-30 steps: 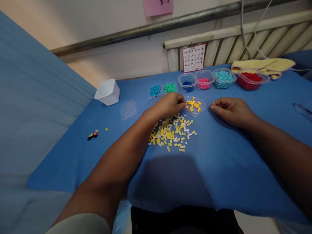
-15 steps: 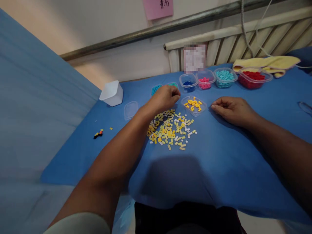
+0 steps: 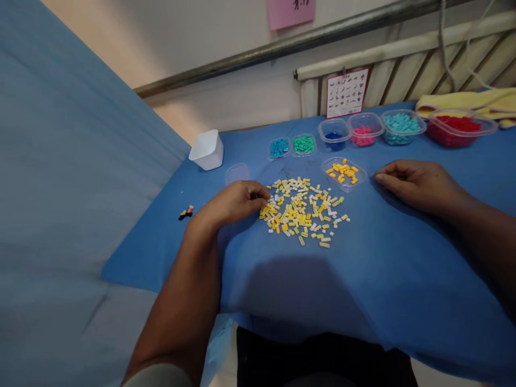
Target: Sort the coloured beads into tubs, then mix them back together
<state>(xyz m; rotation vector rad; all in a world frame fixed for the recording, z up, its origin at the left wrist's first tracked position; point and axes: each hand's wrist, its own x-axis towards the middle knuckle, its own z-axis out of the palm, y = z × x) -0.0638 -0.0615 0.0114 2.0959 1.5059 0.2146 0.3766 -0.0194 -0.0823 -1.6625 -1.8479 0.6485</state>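
A loose pile of small yellow, pale yellow and white toy building bricks (image 3: 300,215) is spread on the blue-covered table. At its left edge my left hand (image 3: 237,203) has thumb and fingertips drawn together, touching the outer bricks; what lies between them is too small to make out. Behind the pile, a shallow clear tub (image 3: 357,180) holds deeper yellow bricks. My right hand (image 3: 419,183) rests on the table just right of that tub, fingers curled and thumb against them. Anything inside those fingers is hidden.
Along the back stand tubs of blue (image 3: 279,148), green (image 3: 303,144), dark blue (image 3: 334,137), pink (image 3: 364,135), turquoise (image 3: 402,128) and red bricks (image 3: 459,130). A white box (image 3: 207,150), clear lid (image 3: 237,173) and small black-and-orange pieces (image 3: 186,213) lie left. A yellow cloth (image 3: 471,101) lies back right.
My left hand has moved from beside the yellow tub back to the pile's left edge, uncovering the blue and green tubs. My right hand has stayed put. The view has shifted left.
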